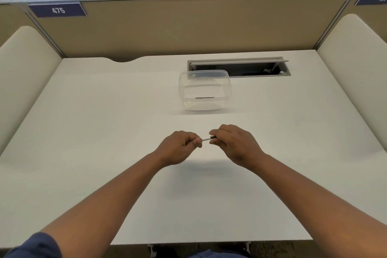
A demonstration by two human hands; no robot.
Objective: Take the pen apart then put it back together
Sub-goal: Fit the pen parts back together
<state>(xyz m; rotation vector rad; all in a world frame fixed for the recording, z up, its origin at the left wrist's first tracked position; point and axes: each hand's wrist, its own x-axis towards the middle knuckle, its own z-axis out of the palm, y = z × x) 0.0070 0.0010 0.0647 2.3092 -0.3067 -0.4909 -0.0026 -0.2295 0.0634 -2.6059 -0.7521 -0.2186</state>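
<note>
Left hand (179,147): fingers curled tight round the white end of the pen (208,138).
Right hand (231,142): fingertips pinched on the pen's dark end.
Pen: held level between both hands, above the desk (104,132), only a short middle stretch showing.
Box (204,92): clear plastic, beyond the hands, well apart from them.
Hatch (238,67): open slot in the desk just behind the box.

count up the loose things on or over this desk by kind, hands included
Bare hands: 2, left hand and right hand
White pen with a black end section, gripped by both hands: 1
Clear plastic rectangular container, further back on the white desk: 1
Total: 4
</note>
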